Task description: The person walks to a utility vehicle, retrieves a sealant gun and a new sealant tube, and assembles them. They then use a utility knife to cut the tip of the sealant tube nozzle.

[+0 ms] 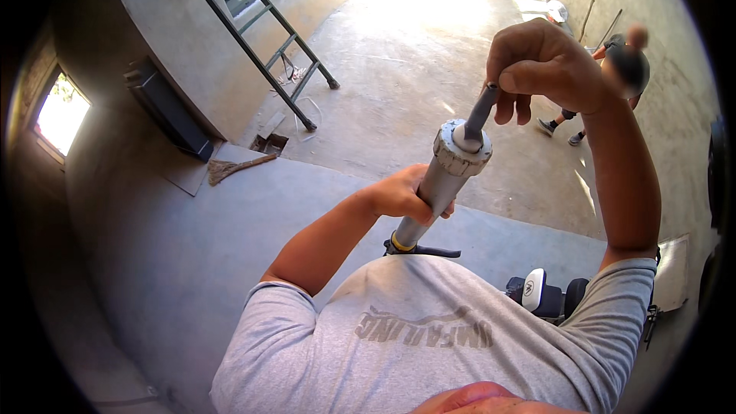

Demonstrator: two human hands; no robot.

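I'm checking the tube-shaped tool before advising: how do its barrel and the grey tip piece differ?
The barrel is thick and round; the grey tip piece is much narrower.
The left hand grips the barrel, while the right hand pinches the grey tip piece's far end.
The barrel looks lighter, the grey tip piece darker.
Both slant toward the picture's upper right.

Hands [402, 195] [543, 67]: 2. Gray tube gun [441, 185]: 1, with 1 white ribbed cap [462, 156] and 1 gray nozzle [480, 112]. Ladder [244, 41], far left: 1. Broom [224, 172], left: 1. Long dark box [170, 111], left: 1. Far right: 1 other person [627, 69], 2 shoes [545, 127] [576, 139]. Small bright window [64, 115], left: 1.
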